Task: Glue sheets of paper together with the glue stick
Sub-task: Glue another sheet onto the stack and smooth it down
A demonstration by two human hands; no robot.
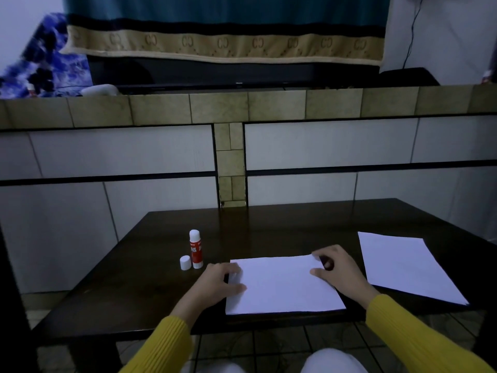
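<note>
A white sheet of paper (282,286) lies flat on the dark table (150,286) in front of me. My left hand (217,281) holds its left edge, thumb on top and fingers curled at the far left corner. My right hand (336,270) pinches its far right corner between thumb and fingers. A second white sheet (406,267) lies apart at the right, slightly turned. The red glue stick (195,250) stands upright to the left of the sheet, uncapped, its white cap (185,262) standing beside it.
A tiled wall with a ledge (242,106) rises right behind the table's far edge. A patterned cloth (223,41) hangs over a dark unit above the ledge. The table's near edge runs just above my knees (333,362).
</note>
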